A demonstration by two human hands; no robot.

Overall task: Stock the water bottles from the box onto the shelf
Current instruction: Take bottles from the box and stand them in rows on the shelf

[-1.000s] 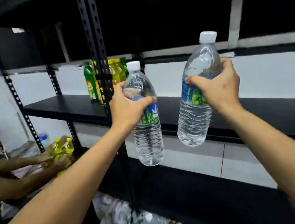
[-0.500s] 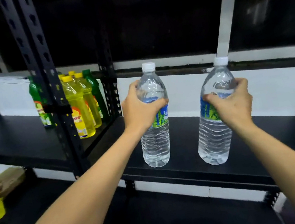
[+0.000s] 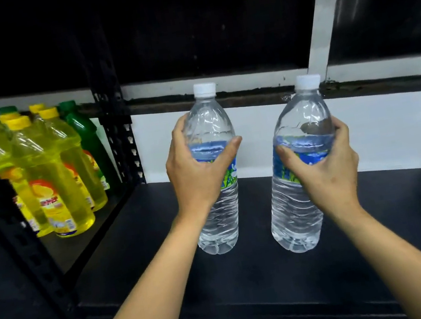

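Observation:
Two clear water bottles with white caps and blue-green labels stand upright over the black shelf board (image 3: 390, 217). My left hand (image 3: 195, 177) is wrapped around the label of the left bottle (image 3: 221, 212). My right hand (image 3: 326, 167) grips the right bottle (image 3: 301, 200) at its label. Both bottle bases are at the shelf surface; whether they rest on it or hover just above it I cannot tell. The box is out of view.
Several yellow dish-soap bottles (image 3: 50, 179) and green ones (image 3: 88, 144) fill the neighbouring shelf bay at the left. A black perforated upright (image 3: 116, 134) divides the two bays. A white wall runs behind the shelf, and another dark shelf lies above.
Both hands carried the bottles from in front of the shelf edge forward and down onto the shelf board. The view swung right and closer; the other person at the left is gone from sight.

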